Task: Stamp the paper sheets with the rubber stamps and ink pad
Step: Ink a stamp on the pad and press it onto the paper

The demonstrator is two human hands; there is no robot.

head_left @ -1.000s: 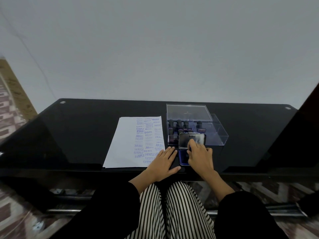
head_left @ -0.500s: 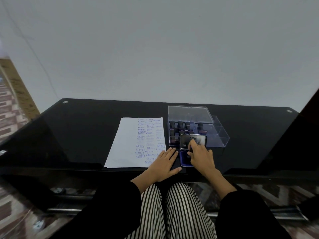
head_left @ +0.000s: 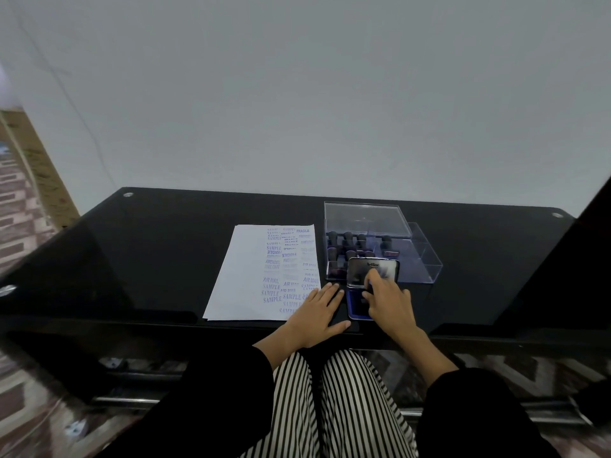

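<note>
Nearest, a seated person's left hand [head_left: 317, 312] lies flat, fingers straight, on the dark surface [head_left: 165, 259], fingertips at the near corner of the paper sheet [head_left: 248, 276]. Just beside it, the right hand [head_left: 391, 305] is over the open ink pad [head_left: 357, 307], forefinger against its raised lid [head_left: 360, 271], other fingers curled. I cannot tell whether they hold a stamp. Neither hand has shifted much in the last second, so inking seems under way. Blue marks crowd the sheet's right half. Behind, rubber stamps [head_left: 347, 239] stand in a clear box [head_left: 426, 262].
</note>
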